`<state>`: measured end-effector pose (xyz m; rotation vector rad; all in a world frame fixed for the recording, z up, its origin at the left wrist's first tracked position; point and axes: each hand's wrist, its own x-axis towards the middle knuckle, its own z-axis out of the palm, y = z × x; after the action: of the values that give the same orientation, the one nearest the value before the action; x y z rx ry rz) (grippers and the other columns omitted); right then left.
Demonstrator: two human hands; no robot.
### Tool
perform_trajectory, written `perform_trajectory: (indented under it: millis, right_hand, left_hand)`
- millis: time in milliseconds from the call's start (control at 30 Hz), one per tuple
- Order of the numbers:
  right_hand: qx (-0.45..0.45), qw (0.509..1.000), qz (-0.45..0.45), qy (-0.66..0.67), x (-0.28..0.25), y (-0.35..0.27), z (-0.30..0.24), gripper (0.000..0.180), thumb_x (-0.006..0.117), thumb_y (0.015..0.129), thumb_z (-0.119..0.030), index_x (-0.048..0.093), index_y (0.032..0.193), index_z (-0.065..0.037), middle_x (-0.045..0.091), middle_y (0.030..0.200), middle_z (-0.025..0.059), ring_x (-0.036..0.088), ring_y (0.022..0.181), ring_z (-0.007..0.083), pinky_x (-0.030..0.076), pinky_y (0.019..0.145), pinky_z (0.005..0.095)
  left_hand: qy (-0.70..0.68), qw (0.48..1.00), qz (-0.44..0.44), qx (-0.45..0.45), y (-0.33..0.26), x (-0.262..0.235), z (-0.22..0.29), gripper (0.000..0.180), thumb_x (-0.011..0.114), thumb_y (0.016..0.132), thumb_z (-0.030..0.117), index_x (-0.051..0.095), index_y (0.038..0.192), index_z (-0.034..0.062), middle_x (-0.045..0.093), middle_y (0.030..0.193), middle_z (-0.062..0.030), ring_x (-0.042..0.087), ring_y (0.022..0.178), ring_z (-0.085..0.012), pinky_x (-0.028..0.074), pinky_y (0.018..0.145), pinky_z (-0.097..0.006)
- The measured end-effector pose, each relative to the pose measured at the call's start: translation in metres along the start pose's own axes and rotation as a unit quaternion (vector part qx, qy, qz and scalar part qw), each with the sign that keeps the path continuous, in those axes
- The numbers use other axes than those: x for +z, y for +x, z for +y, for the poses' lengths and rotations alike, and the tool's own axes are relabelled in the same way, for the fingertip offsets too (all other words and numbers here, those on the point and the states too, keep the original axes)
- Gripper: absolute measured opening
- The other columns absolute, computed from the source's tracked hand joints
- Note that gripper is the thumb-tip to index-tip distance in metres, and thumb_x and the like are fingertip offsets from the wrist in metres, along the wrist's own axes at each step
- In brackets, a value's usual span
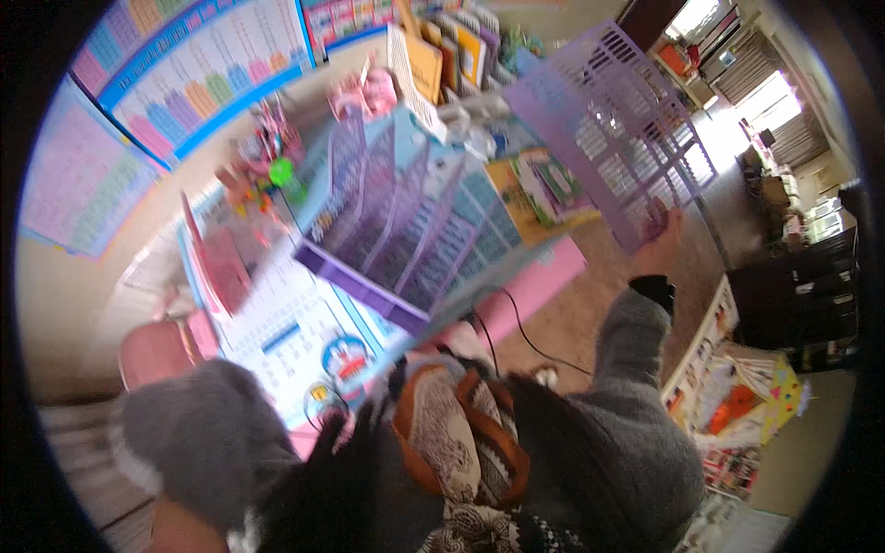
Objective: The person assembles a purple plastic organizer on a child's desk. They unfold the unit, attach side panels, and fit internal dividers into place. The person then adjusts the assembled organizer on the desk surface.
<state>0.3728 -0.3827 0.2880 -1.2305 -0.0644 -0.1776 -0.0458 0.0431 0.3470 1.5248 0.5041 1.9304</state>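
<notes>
Sleeves of grey wool come first. The right hand (662, 230) is raised, its grip pinching the lower corner of a flat lilac slotted plastic panel (613, 129), which slants up and leftward from it. Left of that grip lies a purple slatted plastic rack (392, 230) on the chart-covered table (277, 323). The left hand is hidden; its grip cannot be told.

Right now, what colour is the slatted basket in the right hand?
Light purple, lilac. The slatted basket, held up by the right hand, shows best in the head view.
</notes>
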Motion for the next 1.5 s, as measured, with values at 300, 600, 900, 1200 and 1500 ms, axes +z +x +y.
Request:
perform_trajectory:
  millis: [300,600,900,1200,1500]
  right_hand:
    - [-0.09,0.961,-0.16,-0.206,0.085,0.111,-0.033,0.035,0.05,0.093,-0.028,0.049,0.121,-0.008,0.064,0.088,0.0031,0.058,0.077,0.0085,0.041,0.057,0.0228]
    - [-0.037,0.883,-0.374,-0.28,0.133,0.215,-0.053,0.037,0.049,0.092,-0.03,0.051,0.123,-0.009,0.064,0.087,0.0005,0.057,0.074,0.0054,0.041,0.057,0.0205]
    - [0.023,0.851,-0.466,-0.24,0.141,0.24,-0.014,0.03,0.051,0.093,-0.025,0.052,0.118,-0.009,0.067,0.085,0.0022,0.06,0.071,0.0056,0.042,0.053,0.0184]
    - [-0.277,0.854,-0.405,-0.172,0.096,0.05,0.071,0.015,0.061,0.084,-0.01,0.053,0.096,-0.004,0.06,0.094,0.0058,0.051,0.068,0.0121,0.04,0.053,0.0239]
    - [-0.405,0.687,-0.57,-0.199,0.11,-0.11,0.083,0.036,0.065,0.069,-0.005,0.058,0.104,-0.002,0.056,0.114,0.0079,0.054,0.1,0.0275,0.049,0.075,0.0357]
  left_hand:
    - [0.059,0.858,-0.468,-0.202,-0.255,0.127,-0.049,0.053,0.065,0.081,0.017,0.042,0.127,0.0022,0.049,0.116,-0.0171,0.053,0.102,-0.0305,0.043,0.086,-0.04]
    - [0.343,0.74,-0.553,-0.169,-0.362,0.107,-0.081,0.019,0.053,0.081,0.012,0.062,0.097,0.0114,0.064,0.084,-0.0099,0.062,0.079,-0.0298,0.05,0.068,-0.04]
    - [0.42,0.8,-0.42,-0.088,-0.323,-0.021,-0.097,0.016,0.056,0.075,-0.001,0.067,0.081,0.0079,0.063,0.093,-0.0052,0.051,0.105,-0.0269,0.031,0.099,-0.047]
    - [0.258,0.952,0.007,-0.166,-0.26,0.083,0.026,0.04,0.041,0.092,0.003,0.038,0.132,0.006,0.034,0.139,-0.013,0.034,0.127,-0.0254,0.028,0.104,-0.044]
    - [-0.169,0.834,-0.039,-0.524,-0.26,0.225,0.038,0.035,0.048,0.093,0.01,0.045,0.126,-0.0013,0.055,0.105,-0.0029,0.049,0.09,-0.0093,0.042,0.079,-0.024]
